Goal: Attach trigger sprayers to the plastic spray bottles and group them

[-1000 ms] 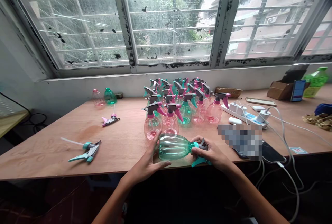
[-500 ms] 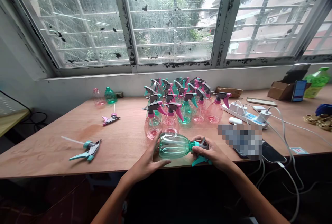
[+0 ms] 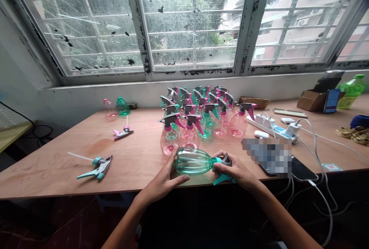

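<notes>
Spray bottle, green (image 3: 194, 161), one: on its side over the near edge of the table (image 3: 138, 177), base toward nine o'clock, teal-and-grey trigger head toward three. Left hand (image 3: 163, 179) curled about the base end, thumb spread low; right hand (image 3: 238, 170) closed on the neck and head. Handling, as judged: light, thin-walled plastic, smooth and apt to slip, giving a little if squeezed; best held round the body, with fingers firm at the collar rather than on the trigger. Clock directions from this bottle: phone (image 3: 304, 169), three o'clock; loose teal sprayer (image 3: 100, 167) with tube, nine; loose pink sprayer (image 3: 123, 134), ten; power strip (image 3: 272, 127), two; upright spray bottles (image 3: 188, 138), pink and green, clustered at twelve; headless pink bottle (image 3: 110, 111) and headless green bottle (image 3: 122, 107), ten, farther by the wall.
</notes>
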`<state>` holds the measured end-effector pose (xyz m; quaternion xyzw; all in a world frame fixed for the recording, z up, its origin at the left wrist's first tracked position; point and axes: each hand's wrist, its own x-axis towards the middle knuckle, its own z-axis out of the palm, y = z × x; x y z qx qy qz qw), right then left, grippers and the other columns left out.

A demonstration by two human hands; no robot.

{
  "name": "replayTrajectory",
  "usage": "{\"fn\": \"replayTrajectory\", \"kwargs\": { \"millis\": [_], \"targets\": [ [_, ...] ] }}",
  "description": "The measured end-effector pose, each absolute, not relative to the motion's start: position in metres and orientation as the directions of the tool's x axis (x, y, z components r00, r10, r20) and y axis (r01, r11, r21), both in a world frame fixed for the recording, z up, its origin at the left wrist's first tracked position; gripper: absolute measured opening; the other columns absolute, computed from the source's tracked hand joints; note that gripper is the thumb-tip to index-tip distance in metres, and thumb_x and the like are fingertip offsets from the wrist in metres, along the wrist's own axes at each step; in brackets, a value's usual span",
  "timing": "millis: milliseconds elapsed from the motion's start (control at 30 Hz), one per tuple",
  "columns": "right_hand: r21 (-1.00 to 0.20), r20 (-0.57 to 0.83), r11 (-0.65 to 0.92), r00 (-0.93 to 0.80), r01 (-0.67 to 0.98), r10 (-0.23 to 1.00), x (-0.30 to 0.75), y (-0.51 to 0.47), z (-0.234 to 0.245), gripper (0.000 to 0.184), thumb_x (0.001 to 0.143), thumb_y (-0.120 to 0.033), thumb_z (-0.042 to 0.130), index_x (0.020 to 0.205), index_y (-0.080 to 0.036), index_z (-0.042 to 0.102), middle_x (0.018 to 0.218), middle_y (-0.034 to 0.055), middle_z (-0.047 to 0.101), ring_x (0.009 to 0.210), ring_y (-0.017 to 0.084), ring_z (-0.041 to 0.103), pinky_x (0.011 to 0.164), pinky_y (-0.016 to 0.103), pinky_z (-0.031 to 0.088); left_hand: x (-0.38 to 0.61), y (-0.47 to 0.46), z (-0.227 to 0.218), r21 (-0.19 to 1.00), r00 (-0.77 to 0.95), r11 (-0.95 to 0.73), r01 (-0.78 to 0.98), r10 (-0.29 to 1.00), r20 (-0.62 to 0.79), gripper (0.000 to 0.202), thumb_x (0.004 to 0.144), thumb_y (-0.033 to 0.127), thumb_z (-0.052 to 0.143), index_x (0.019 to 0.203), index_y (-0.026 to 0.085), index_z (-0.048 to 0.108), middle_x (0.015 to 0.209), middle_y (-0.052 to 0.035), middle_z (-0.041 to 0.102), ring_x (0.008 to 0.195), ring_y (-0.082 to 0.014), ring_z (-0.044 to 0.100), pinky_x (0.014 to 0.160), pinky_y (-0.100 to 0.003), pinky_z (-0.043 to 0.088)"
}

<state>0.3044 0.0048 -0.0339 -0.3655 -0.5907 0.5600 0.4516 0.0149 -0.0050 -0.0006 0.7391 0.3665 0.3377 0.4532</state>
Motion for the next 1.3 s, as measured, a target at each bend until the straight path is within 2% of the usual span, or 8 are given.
{"fn": "replayTrajectory", "kwargs": {
  "millis": [233, 367, 567, 833, 1000, 1100, 1200, 1300],
  "targets": [
    [-0.990, 0.130, 0.102, -0.324, -0.102, 0.937, 0.305, 0.004, -0.034, 0.039, 0.084, -0.047, 0.079, 0.102, -0.019, 0.058, 0.074, 0.0023, 0.075, 0.068, 0.021, 0.071, 0.065, 0.031, 0.054, 0.016, -0.003, -0.004, 0.903, 0.542, -0.384, 0.193, 0.809, 0.228, 0.101, 0.094, 0.032, 0.067, 0.161, 0.035, -0.009, 0.169, -0.0069, 0.023, 0.154, -0.0304, 0.021, 0.126, -0.047, 0.021],
    [-0.990, 0.130, 0.103, -0.344, -0.096, 0.930, 0.305, 0.003, -0.034, 0.037, 0.085, -0.046, 0.079, 0.099, -0.019, 0.057, 0.072, 0.0017, 0.075, 0.067, 0.020, 0.071, 0.066, 0.030, 0.054, 0.013, -0.002, -0.003, 0.927, 0.505, -0.315, 0.204, 0.845, 0.175, 0.102, 0.091, 0.040, 0.071, 0.162, 0.032, -0.002, 0.171, -0.0083, 0.011, 0.155, -0.0348, 0.018, 0.126, -0.048, 0.021],
    [-0.988, 0.135, 0.102, -0.339, -0.111, 0.931, 0.305, 0.003, -0.033, 0.036, 0.085, -0.043, 0.079, 0.098, -0.018, 0.057, 0.071, 0.0017, 0.075, 0.065, 0.018, 0.070, 0.065, 0.028, 0.053, 0.011, -0.002, -0.001, 0.972, 0.510, -0.180, 0.150, 0.856, 0.080, 0.097, 0.085, 0.037, 0.078, 0.161, 0.028, 0.018, 0.164, -0.0124, 0.032, 0.153, -0.0380, 0.023, 0.123, -0.053, 0.028],
    [-0.982, 0.139, 0.089, -0.326, -0.164, 0.935, 0.304, 0.005, -0.032, 0.037, 0.084, -0.044, 0.080, 0.101, -0.017, 0.061, 0.073, 0.0019, 0.075, 0.066, 0.018, 0.070, 0.064, 0.028, 0.054, 0.012, 0.002, -0.011, 0.960, 0.517, -0.276, 0.054, 0.830, 0.209, 0.094, 0.087, 0.022, 0.075, 0.160, 0.038, 0.017, 0.165, -0.0095, 0.028, 0.149, -0.0359, 0.032, 0.119, -0.049, 0.038],
    [-0.983, 0.142, 0.092, -0.328, -0.161, 0.934, 0.305, 0.004, -0.033, 0.035, 0.085, -0.042, 0.079, 0.103, -0.017, 0.061, 0.073, 0.0025, 0.076, 0.067, 0.018, 0.070, 0.065, 0.028, 0.055, 0.013, -0.001, -0.003, 0.975, 0.489, -0.206, 0.086, 0.861, 0.139, 0.102, 0.084, 0.024, 0.079, 0.161, 0.032, 0.013, 0.159, -0.0120, 0.039, 0.150, -0.0359, 0.030, 0.118, -0.047, 0.040],
    [-0.982, 0.139, 0.087, -0.332, -0.167, 0.933, 0.305, 0.005, -0.035, 0.036, 0.085, -0.042, 0.080, 0.103, -0.017, 0.061, 0.072, 0.0023, 0.076, 0.067, 0.018, 0.070, 0.065, 0.028, 0.055, 0.013, -0.002, 0.001, 0.982, 0.487, -0.165, 0.088, 0.868, 0.102, 0.094, 0.084, 0.028, 0.079, 0.159, 0.028, 0.023, 0.153, -0.0129, 0.046, 0.145, -0.0361, 0.039, 0.116, -0.048, 0.041],
    [-0.981, 0.140, 0.088, -0.327, -0.171, 0.935, 0.305, 0.005, -0.036, 0.036, 0.085, -0.042, 0.080, 0.103, -0.017, 0.061, 0.073, 0.0019, 0.075, 0.066, 0.018, 0.070, 0.065, 0.028, 0.055, 0.012, -0.002, -0.001, 0.985, 0.497, -0.165, 0.060, 0.860, 0.113, 0.093, 0.081, 0.027, 0.082, 0.157, 0.030, 0.028, 0.151, -0.0124, 0.048, 0.141, -0.0364, 0.045, 0.115, -0.049, 0.043],
    [-0.983, 0.135, 0.085, -0.323, -0.163, 0.937, 0.305, 0.006, -0.036, 0.037, 0.085, -0.043, 0.080, 0.103, -0.017, 0.061, 0.072, 0.0021, 0.075, 0.066, 0.018, 0.070, 0.065, 0.028, 0.055, 0.012, 0.000, -0.004, 0.977, 0.505, -0.205, 0.051, 0.850, 0.152, 0.097, 0.082, 0.024, 0.081, 0.159, 0.034, 0.024, 0.155, -0.0114, 0.044, 0.146, -0.0371, 0.039, 0.116, -0.051, 0.041]
  ]
}}
